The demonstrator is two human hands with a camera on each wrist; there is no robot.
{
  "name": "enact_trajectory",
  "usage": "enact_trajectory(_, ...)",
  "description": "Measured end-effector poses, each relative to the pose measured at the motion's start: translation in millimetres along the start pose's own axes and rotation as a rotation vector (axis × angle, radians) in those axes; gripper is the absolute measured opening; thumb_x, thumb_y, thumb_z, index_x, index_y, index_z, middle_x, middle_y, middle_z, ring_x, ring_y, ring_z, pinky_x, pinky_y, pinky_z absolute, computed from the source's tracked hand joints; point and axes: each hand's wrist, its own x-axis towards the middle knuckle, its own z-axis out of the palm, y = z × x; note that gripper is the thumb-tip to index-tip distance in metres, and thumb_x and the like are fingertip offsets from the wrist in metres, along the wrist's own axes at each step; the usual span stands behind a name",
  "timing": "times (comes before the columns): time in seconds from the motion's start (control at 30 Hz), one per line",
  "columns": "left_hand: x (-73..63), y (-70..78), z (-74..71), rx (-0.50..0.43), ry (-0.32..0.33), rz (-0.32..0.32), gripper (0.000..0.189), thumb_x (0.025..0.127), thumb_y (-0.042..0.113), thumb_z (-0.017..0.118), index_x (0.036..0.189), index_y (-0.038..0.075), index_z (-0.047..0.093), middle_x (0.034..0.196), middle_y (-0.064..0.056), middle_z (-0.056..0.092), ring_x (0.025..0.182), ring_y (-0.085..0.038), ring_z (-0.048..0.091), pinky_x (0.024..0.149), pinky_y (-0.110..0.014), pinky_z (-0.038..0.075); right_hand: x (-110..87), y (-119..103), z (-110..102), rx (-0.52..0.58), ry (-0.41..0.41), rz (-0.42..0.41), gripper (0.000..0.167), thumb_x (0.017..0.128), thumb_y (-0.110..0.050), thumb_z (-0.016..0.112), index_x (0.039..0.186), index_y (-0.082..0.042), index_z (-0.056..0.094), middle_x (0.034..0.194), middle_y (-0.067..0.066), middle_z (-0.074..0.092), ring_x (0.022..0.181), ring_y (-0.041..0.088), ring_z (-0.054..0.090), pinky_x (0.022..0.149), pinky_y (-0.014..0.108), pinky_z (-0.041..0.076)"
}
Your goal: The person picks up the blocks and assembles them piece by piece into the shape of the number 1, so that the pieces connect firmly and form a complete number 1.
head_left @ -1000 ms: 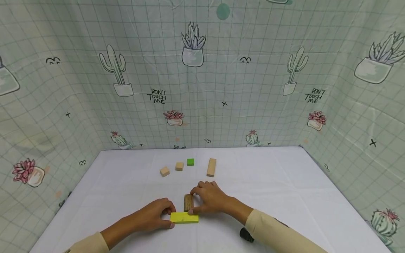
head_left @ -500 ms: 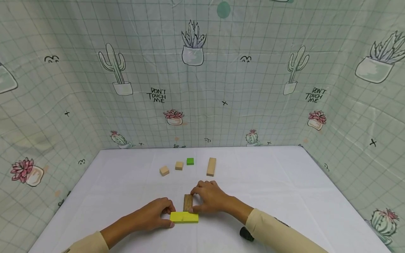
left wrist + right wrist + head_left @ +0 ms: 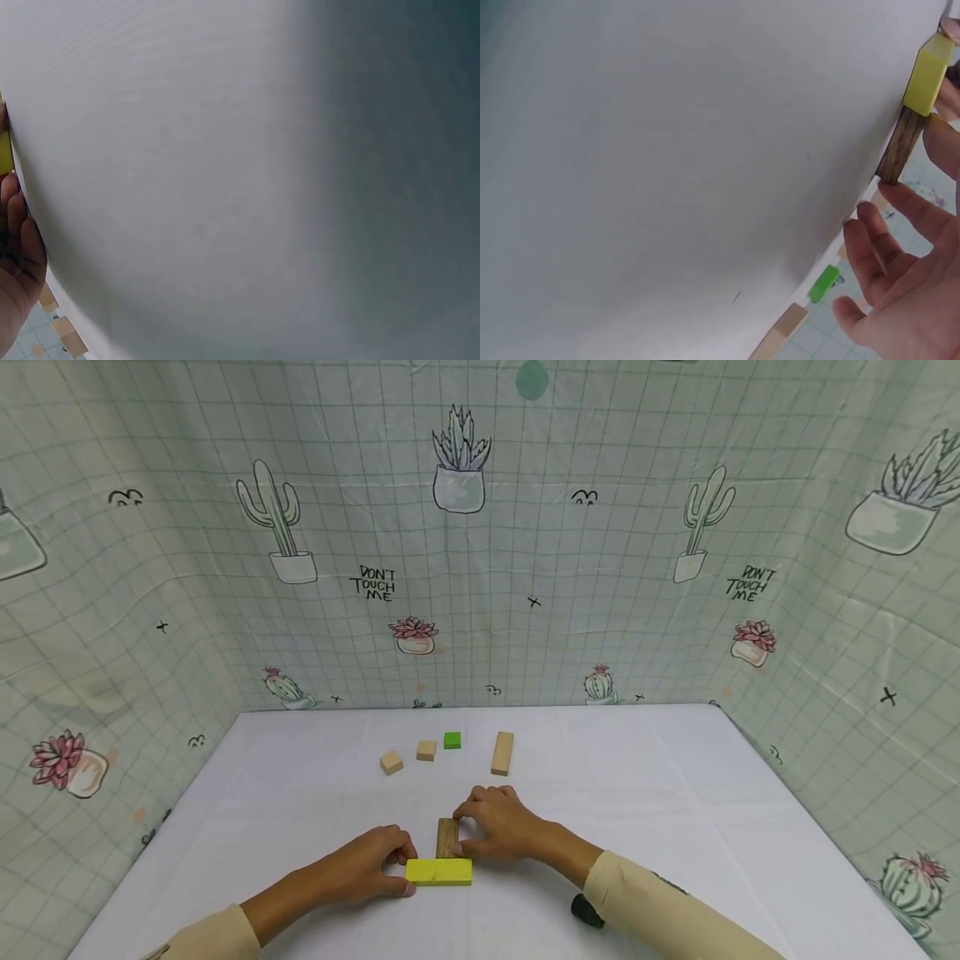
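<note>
A yellow rectangular block [image 3: 438, 872] lies crosswise on the white tabletop, its left end between the thumb and fingers of my left hand [image 3: 367, 862]. Behind it a dark brown wooden block [image 3: 447, 837] stretches away, its near end against the yellow one. My right hand [image 3: 501, 827] holds the brown block, index finger at the far end and thumb by the near right corner. In the right wrist view, the brown block [image 3: 901, 146] and yellow block [image 3: 928, 75] meet end to side; the other right fingers [image 3: 881, 247] are spread away from them. The left wrist view catches only a yellow sliver [image 3: 6, 154].
Farther back lie two small pale wooden blocks [image 3: 391, 762], a small green block [image 3: 452, 740] and a long pale wooden block [image 3: 502, 753]. A black object [image 3: 587, 912] sits beside the right forearm. Patterned cloth [image 3: 480, 543] walls the table's back and sides.
My right thumb has slid off the yellow block's back edge toward the brown block's side. Both blocks and the left hand stay almost where they were.
</note>
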Motion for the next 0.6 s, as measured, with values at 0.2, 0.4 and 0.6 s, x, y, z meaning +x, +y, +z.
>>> enact_trajectory(0.2,0.5,-0.4,0.8,0.013,0.007,0.002,0.03,0.083,0.033,0.082,0.102,0.018,0.064,0.094,0.011,0.056,0.089,-0.004,0.049,0.081,-0.025,0.047,0.1,0.1,-1.2,0.01,-0.001,0.008,0.044,0.089,-0.047,0.073,0.124,-0.02,0.07,0.11,-0.004,0.063,0.108,0.011,0.057,0.103,0.047,0.04)
enact_trajectory(0.4,0.7,-0.7,1.4,0.018,0.01,0.003,0.031,0.084,0.034,0.082,0.103,0.017,0.065,0.094,0.011,0.056,0.088,-0.004,0.049,0.08,-0.025,0.047,-0.4,-0.1,-2.0,0.008,0.005,-0.001,0.044,0.09,-0.047,0.073,0.124,-0.02,0.07,0.11,-0.004,0.064,0.106,0.01,0.057,0.102,0.046,0.04)
enact_trajectory(0.6,-0.9,-0.3,1.9,0.015,0.006,-0.006,0.031,0.084,0.033,0.082,0.104,0.017,0.065,0.094,0.01,0.056,0.089,-0.005,0.049,0.081,-0.025,0.046,-0.8,-0.8,0.0,-0.002,0.014,-0.006,0.044,0.089,-0.047,0.073,0.124,-0.02,0.07,0.11,-0.005,0.063,0.106,0.01,0.057,0.102,0.046,0.04)
